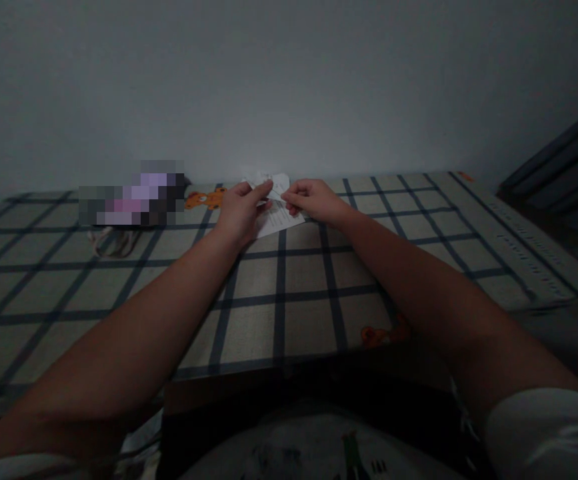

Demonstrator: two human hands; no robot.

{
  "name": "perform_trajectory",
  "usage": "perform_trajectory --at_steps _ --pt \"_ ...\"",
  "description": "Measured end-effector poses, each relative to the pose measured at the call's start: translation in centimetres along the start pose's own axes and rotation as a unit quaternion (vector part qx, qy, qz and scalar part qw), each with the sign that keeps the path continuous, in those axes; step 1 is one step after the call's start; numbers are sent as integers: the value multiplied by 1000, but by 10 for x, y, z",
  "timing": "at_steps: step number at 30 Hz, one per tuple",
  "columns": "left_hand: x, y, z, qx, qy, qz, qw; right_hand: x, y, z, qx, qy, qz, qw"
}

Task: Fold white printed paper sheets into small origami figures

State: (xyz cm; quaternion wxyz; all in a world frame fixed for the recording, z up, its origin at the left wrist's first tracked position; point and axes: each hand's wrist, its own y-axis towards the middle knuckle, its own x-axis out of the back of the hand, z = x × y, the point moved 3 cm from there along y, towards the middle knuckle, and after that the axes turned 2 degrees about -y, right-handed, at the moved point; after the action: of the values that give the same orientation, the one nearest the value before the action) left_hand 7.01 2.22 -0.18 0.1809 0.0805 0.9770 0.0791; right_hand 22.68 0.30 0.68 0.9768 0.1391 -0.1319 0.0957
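Holding a printed white paper (281, 223), the two hands meet near the far edge of the table (253, 333), close before the plain wall (289, 87); the left hand (240, 212) is partly closed, with its thumb stretched over the paper and the other fingers bent below, so that the left side of the sheet is kept between them; the right hand (316, 200) is more closed, its thumb and forefinger pressed together in a small pinch on the paper, just beside the left fingertips; the sheet is uneven in its upper part (whether by a fold or by a tear, I cannot tell), and its lower part reaches below the hands, with lines of print too small for reading.

The table is covered by a pale cloth with dark checked lines; one orange bear figure (203, 199) is seen on it just left of the left hand, and another bear figure (381, 335) is at the near edge, beside the right forearm; farther left lies a pixelated purple and pink object (141, 197), with a pale looped strap (101, 235) near its lower side; at the far right stands a dark ridged thing (563, 160).
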Motion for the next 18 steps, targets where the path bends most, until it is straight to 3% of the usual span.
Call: perform_trajectory --at_steps 9,18 --pt "1 0 -3 0 -2 -33 999 -1 -2 -1 18 26 42 999" --pt "3 -2 -10 -27 31 -49 998 -3 0 -7 -36 101 41 993"
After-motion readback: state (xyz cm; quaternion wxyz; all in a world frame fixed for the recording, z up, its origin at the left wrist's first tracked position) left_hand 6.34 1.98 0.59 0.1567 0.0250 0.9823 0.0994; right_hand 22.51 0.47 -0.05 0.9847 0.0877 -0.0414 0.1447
